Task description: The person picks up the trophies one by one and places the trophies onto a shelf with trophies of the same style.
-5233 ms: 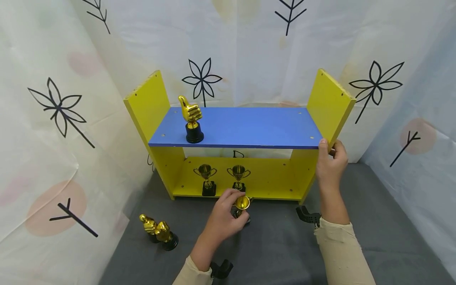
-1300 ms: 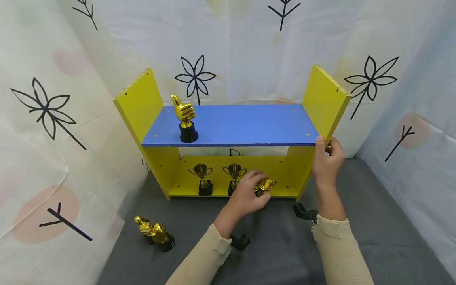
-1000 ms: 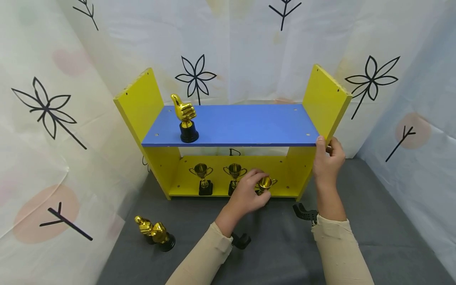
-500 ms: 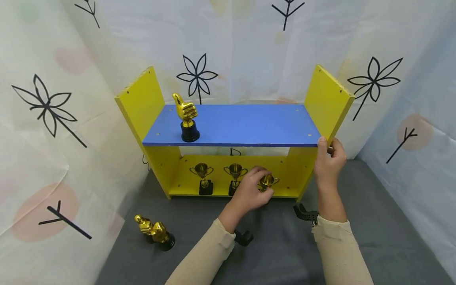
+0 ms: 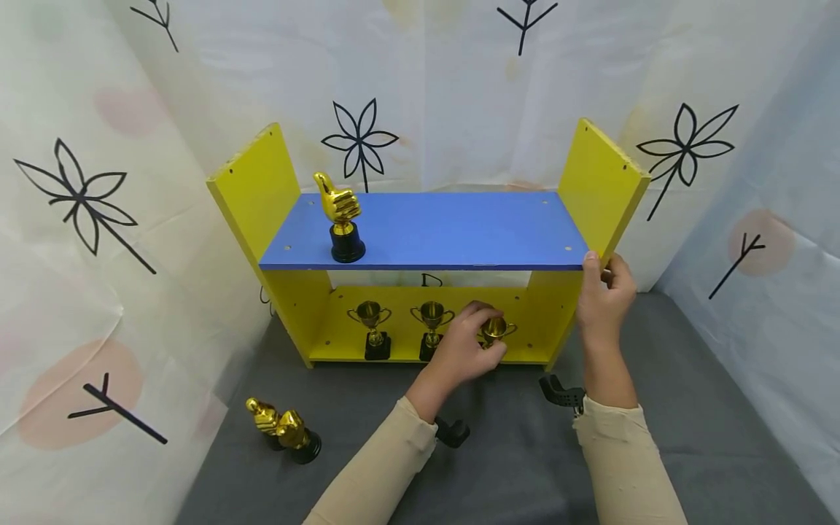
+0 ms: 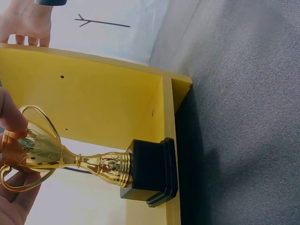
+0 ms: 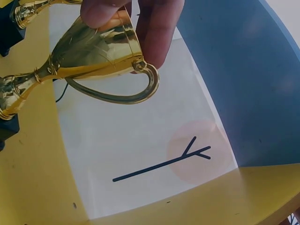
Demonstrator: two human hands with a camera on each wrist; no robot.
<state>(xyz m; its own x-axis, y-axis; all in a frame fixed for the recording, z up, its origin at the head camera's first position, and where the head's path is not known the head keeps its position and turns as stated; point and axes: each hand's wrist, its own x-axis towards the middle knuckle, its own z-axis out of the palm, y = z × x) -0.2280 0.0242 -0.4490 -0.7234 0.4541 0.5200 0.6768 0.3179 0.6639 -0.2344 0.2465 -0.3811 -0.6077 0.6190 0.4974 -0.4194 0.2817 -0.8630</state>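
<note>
Gold cup point(image 5: 495, 329) was at the right of the yellow lower shelf point(image 5: 402, 345), pinched in the left hand point(image 5: 464, 347); the right hand point(image 5: 604, 308) gripped the yellow right side panel point(image 5: 600, 189).

You face pale, creased walls point(image 5: 472, 109) printed with black line flowers point(image 5: 359, 141) and pink patches point(image 5: 129, 111). Your right wall point(image 5: 774, 328) looks bluish, and a grey surface point(image 5: 518, 459) spreads below you.

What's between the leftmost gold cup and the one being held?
In the head view, another gold cup, then the left hand gripping the held cup.
</note>
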